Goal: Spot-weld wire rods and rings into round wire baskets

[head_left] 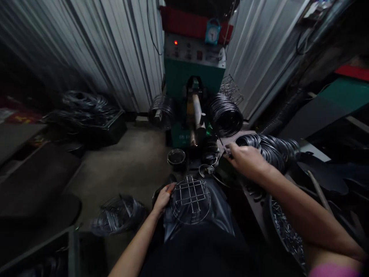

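Rack (191,197) sits near, above the lap, its left rim grasped in my left hand (163,197); I'd keep it level. My right hand (248,159) is farther right, beside the wire rings (271,149), fingers bunched; I can't tell on what, so I'd avoid snagging.

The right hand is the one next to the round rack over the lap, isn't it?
No, the left hand is next to the round rack over the lap. The head view shows the right hand by the wire rings.
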The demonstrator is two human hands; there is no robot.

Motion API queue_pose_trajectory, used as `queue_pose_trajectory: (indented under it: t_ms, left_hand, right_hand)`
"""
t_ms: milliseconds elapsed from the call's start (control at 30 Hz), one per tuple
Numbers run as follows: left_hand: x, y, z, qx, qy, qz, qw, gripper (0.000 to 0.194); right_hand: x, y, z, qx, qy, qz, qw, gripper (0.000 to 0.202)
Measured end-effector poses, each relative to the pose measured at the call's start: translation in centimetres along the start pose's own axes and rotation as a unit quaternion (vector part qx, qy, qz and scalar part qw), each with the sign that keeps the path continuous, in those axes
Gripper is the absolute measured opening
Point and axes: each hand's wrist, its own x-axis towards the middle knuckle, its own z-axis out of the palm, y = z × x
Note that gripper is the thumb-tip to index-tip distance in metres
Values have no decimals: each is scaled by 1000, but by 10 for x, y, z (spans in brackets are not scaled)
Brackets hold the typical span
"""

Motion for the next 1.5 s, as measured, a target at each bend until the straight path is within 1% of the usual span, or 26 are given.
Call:
queue_pose_trajectory:
  t_ms: [33,67,133,167,200,267,300,400,467,500,533,600,667,733,767,800,833,867,900,1000,1067,1133,1200,1333,1400,1500]
  left_hand:
    - [1,0,0,-14,-6,-6,1000,71]
    - [2,-1,0,-27,-12,-12,999,71]
    - [3,-2,-2,-47,-18,-19,999,74]
    - [3,-3,-3,-55,-21,-21,998,75]
    - [4,-4,-5,-65,-26,-22,997,76]
    - [3,-5,-9,-85,-36,-26,995,77]
    - [2,-6,-11,-95,-40,-34,994,77]
    - [-3,-6,-14,-134,-43,-62,988,75]
    - [-7,-6,-14,-155,-31,-64,985,71]
    - [-9,-6,-14,-161,-24,-59,985,69]
    - [-12,-6,-13,-163,-19,-53,985,67]
    - [-16,-7,-10,-154,-11,-42,987,66]
    - [-20,-8,-9,-138,-8,-35,990,66]
    - [-24,-9,-9,-123,-6,-39,992,65]
    - [-25,-10,-10,-120,-5,-46,992,65]
    - [-27,-10,-12,-118,-7,-56,991,65]
    - [-28,-11,-14,-115,-9,-64,991,65]
    - [-29,-10,-15,-111,-13,-71,991,65]
    - [-30,-10,-17,-102,-19,-75,992,66]
    - [-33,-7,-20,-54,-49,-81,994,70]
    - [-33,-7,-20,-18,-70,-82,994,72]
    - [-32,-8,-21,20,-80,-76,994,73]
    - [-28,-12,-22,64,-78,-46,994,69]
    - [-20,-22,-22,167,-58,44,983,55]
    - [-16,-26,-23,222,-66,62,971,52]
    - [-11,-26,-32,277,-105,64,953,52]
  right_hand:
    - [-5,-15,5,54,-9,-39,998,33]
    - [-9,-30,11,118,-19,-83,989,35]
    - [-12,-55,31,253,-40,-156,954,32]
    - [-12,-64,45,310,-49,-176,933,29]
    - [-10,-71,62,355,-58,-176,916,26]
    - [-7,-75,102,409,-72,-138,899,21]
    - [-5,-72,123,424,-80,-101,896,19]
    - [-4,-51,178,452,-75,20,889,15]
    - [-8,-34,203,498,-76,66,861,13]
    - [-11,-28,211,533,-80,84,838,12]
    - [-15,-22,218,572,-85,104,809,13]
    - [-23,-16,231,651,-99,160,735,19]
    - [-33,-13,243,709,-117,225,658,31]
    - [-42,-12,257,744,-136,273,594,41]
    - [-46,-11,264,753,-146,289,573,43]
    - [-50,-11,270,757,-154,298,560,45]
    - [-53,-10,276,759,-155,300,556,46]
    - [-55,-10,281,758,-148,295,562,46]
    - [-56,-10,285,754,-132,283,578,45]
    - [-55,-10,292,717,-73,228,654,39]
    - [-51,-8,294,682,-69,196,701,36]
    - [-47,-5,295,652,-84,172,733,36]
    - [-45,-2,295,626,-94,148,760,35]
    - [-40,5,294,568,-99,112,809,35]
    - [-37,8,294,545,-111,99,826,35]
    - [-33,11,294,523,-135,97,836,35]
